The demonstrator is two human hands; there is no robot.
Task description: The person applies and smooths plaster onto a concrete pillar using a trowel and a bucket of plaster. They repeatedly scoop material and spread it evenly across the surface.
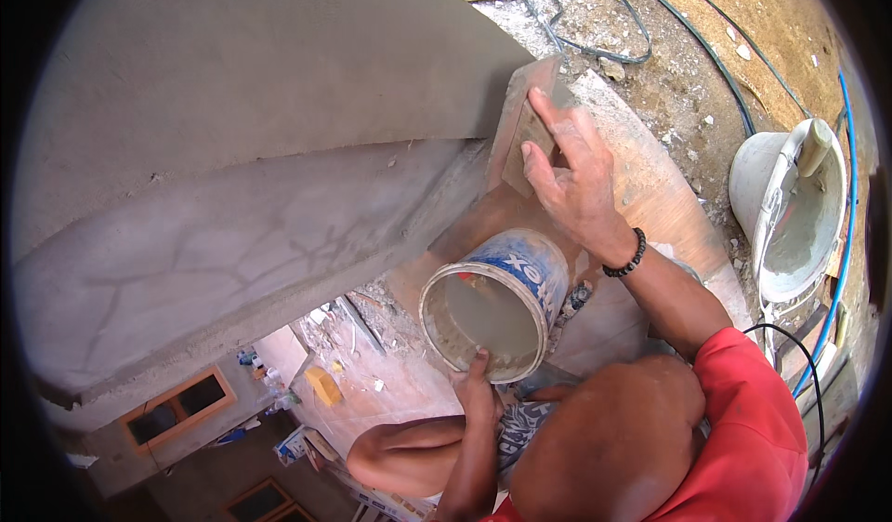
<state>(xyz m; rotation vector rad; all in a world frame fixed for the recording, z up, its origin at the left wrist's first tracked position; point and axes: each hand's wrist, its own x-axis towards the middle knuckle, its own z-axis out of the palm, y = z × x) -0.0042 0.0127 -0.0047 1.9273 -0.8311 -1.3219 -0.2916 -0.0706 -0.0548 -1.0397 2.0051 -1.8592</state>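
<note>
My left hand (pixel 477 394) grips the near rim of a white and blue plastic bucket (pixel 531 260), thumb over the edge. The bucket is tilted, its mouth toward me, with grey wet mix (pixel 492 316) inside. With my right hand (pixel 578 164) I hold a flat plastering float (pixel 511 136) at the end of the grey plastered surface (pixel 279 66). The index finger stretches along the board and the thumb is on its near side; the other fingers are partly hidden. Whether the float touches the plaster edge, I cannot tell.
At right stands a whitish bucket (pixel 749 187) with grey liquid and a pale handle across its rim. A blue hose (pixel 847 197) and dark cables (pixel 697 34) cross the rubble-strewn ground. Below the plaster is a cracked, paler wall (pixel 195 234). A yellow block (pixel 323 385) lies lower left.
</note>
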